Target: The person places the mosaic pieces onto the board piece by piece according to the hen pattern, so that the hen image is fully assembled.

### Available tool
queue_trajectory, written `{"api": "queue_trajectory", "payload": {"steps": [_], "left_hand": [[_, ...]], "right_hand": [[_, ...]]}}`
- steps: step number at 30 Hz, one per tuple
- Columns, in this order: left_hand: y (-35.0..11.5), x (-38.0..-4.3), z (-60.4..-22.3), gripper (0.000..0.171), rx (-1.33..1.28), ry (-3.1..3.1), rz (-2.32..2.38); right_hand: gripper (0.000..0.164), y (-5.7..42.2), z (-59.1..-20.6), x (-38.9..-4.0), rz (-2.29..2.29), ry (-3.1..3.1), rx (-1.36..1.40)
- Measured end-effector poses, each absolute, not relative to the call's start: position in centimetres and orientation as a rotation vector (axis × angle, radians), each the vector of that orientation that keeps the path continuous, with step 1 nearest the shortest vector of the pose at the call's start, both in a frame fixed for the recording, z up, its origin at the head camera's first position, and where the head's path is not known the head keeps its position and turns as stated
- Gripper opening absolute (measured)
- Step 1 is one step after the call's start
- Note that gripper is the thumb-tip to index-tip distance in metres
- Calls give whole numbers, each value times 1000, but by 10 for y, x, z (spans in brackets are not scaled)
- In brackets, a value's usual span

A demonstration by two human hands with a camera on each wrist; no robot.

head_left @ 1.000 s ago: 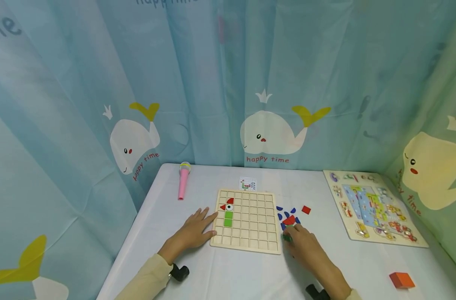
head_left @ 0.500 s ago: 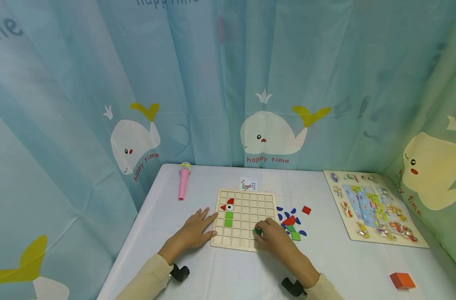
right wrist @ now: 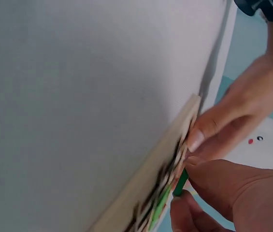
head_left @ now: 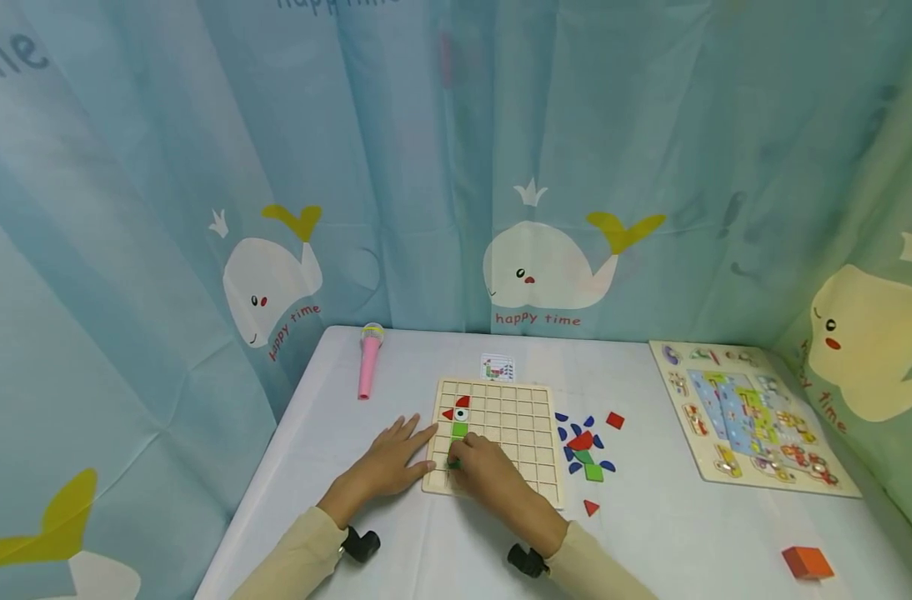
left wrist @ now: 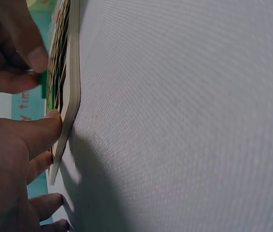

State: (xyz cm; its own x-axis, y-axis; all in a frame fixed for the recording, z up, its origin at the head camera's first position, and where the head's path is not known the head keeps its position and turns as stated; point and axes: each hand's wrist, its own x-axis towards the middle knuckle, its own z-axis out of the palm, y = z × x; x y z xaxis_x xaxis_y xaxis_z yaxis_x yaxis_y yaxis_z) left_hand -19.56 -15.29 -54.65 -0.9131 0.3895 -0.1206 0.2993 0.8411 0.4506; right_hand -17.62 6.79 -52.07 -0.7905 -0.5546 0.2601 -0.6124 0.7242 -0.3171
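Note:
A wooden grid board (head_left: 512,425) lies on the white table. In its left columns sit a red rounded piece (head_left: 463,402), a red triangle (head_left: 448,414), a white eye piece (head_left: 462,414) and a green square (head_left: 459,429). My left hand (head_left: 390,457) spreads its fingers beside the board, and the thumb and a finger touch its left edge. Over the lower left cells, my right hand (head_left: 493,477) pinches a dark green tile (right wrist: 180,182) between thumb and finger. In the right wrist view the tile tilts above the board; its full outline is hidden.
Right of the board lie several blue half-circles (head_left: 608,467), a red half-circle (head_left: 580,441), a green square (head_left: 594,473), a red square (head_left: 615,420) and a red triangle (head_left: 591,507). A pattern card (head_left: 497,367), pink microphone (head_left: 366,367), picture puzzle (head_left: 714,475) and orange block (head_left: 807,563) stand around.
From the loose pieces, my right hand has moved left across the board with the dark green tile, uncovering the red triangle on the table. My left hand has stayed in place.

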Motion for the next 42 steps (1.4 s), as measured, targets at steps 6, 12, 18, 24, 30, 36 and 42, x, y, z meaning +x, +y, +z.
{"api": "queue_trajectory", "payload": {"steps": [6,12,18,24,30,36,42], "left_hand": [[-153,-195,-546,65,542,2809,635],[-152,-194,-543,64,541,2819,645],[-151,-195,-544,64,536,2826,632],[-151,-195,-546,64,531,2822,627],[-152,-194,-544,64,517,2816,632],[-152,-194,-545,64,516,2820,619],[-151,-194,-545,64,522,2820,619]], "right_hand": [[13,65,-527,-175,556,-2763,962],[13,68,-528,-175,533,-2763,963],[14,70,-528,-173,492,-2761,955],[16,71,-527,-172,448,-2783,907],[18,71,-526,-174,455,-2783,904],[17,67,-527,-178,426,-2772,932],[16,66,-528,-181,426,-2765,912]]}}
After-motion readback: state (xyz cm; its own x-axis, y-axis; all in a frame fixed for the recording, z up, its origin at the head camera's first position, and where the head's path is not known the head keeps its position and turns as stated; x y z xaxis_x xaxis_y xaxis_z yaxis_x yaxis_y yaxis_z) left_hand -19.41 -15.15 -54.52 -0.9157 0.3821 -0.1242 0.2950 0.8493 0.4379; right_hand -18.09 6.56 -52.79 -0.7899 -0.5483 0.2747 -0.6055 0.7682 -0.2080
